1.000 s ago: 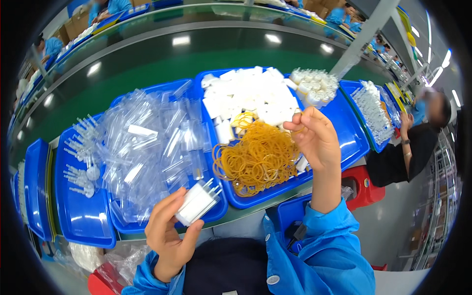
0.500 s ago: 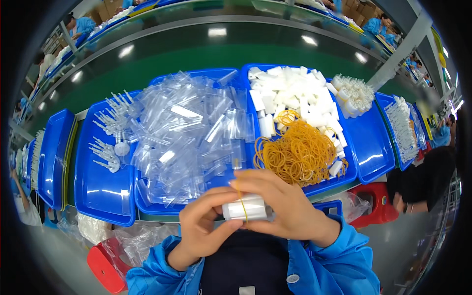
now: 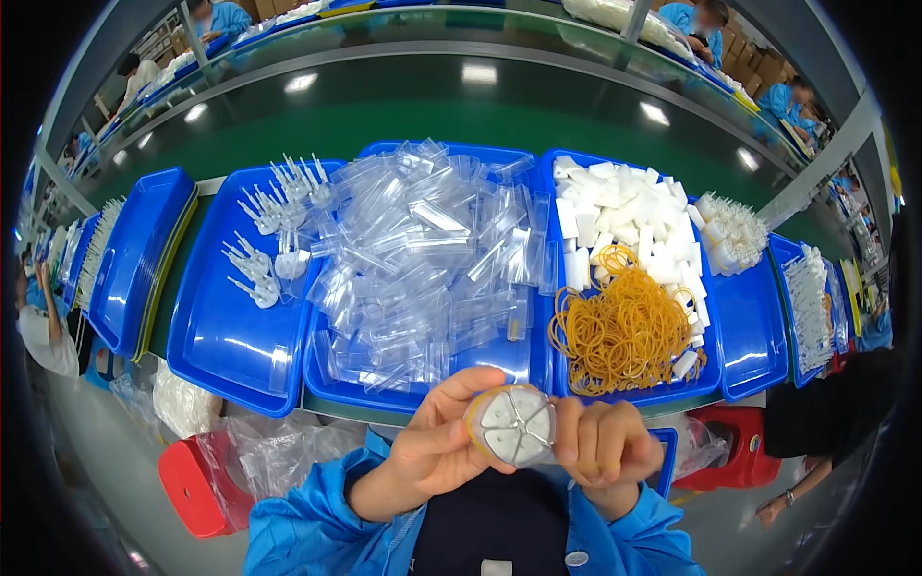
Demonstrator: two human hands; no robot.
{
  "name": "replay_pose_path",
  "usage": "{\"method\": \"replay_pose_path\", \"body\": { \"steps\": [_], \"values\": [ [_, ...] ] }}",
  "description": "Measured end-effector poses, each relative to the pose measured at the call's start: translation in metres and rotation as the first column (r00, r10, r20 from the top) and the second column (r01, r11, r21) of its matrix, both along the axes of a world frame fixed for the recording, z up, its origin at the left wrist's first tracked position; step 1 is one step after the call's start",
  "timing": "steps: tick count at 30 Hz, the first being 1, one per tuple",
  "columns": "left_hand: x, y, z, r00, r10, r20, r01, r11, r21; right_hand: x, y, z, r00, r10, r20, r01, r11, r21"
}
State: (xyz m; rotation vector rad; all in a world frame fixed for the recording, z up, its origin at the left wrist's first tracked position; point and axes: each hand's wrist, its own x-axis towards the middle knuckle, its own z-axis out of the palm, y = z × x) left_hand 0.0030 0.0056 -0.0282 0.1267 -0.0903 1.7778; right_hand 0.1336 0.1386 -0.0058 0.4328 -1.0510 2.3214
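Observation:
Just in front of my body, my left hand [image 3: 444, 437] grips a bundle of white wedge-shaped pieces [image 3: 517, 425]. Its round end faces up, with thin clear seams between the pieces. A yellowish rubber band shows at the bundle's left side, partly under my fingers. My right hand [image 3: 607, 444] is closed, with curled fingers against the bundle's right edge; whatever they pinch is hidden. Beyond my hands, loose rubber bands [image 3: 629, 331] lie heaped below white foam-like blocks [image 3: 619, 206]. Clear plastic sleeves [image 3: 413, 259] pile up to the left of them.
A blue tray [image 3: 230, 350] at left holds white bundles with upright thin tips [image 3: 254, 269]. More white bundles [image 3: 732, 230] stand by the right tray [image 3: 754, 331]. A green conveyor belt [image 3: 423, 110] runs behind. Red stools [image 3: 197, 485] stand below; co-workers sit across the belt.
The bundle has turned from lying sideways to showing its round end. My right hand has shifted right and curled its fingers; the band stretched over the bundle no longer shows there.

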Motion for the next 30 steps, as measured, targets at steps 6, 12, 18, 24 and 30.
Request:
{"method": "replay_pose_path", "body": {
  "steps": [6,12,18,24,30],
  "values": [
    [-0.006,0.003,-0.001,0.864,0.309,-0.397,-0.297,0.950,0.093,0.010,-0.008,0.014,0.941,0.135,0.310,-0.054,0.965,-0.255],
    [-0.021,0.005,0.025,-0.323,0.413,-0.851,-0.499,0.690,0.524,0.004,-0.005,0.041,0.825,-0.017,0.564,0.016,1.000,0.007],
    [-0.009,0.013,0.017,-0.503,0.406,-0.763,-0.483,0.600,0.638,-0.006,-0.009,0.036,0.660,-0.723,0.204,0.260,0.475,0.841],
    [-0.012,0.007,0.015,-0.350,0.427,-0.834,-0.636,0.545,0.546,-0.001,-0.025,0.022,0.711,-0.558,0.427,0.436,0.827,0.354],
    [0.001,0.008,0.022,0.775,0.169,-0.609,-0.249,0.967,-0.049,-0.009,-0.016,0.016,0.709,-0.661,0.245,0.377,0.649,0.661]
  ]
}}
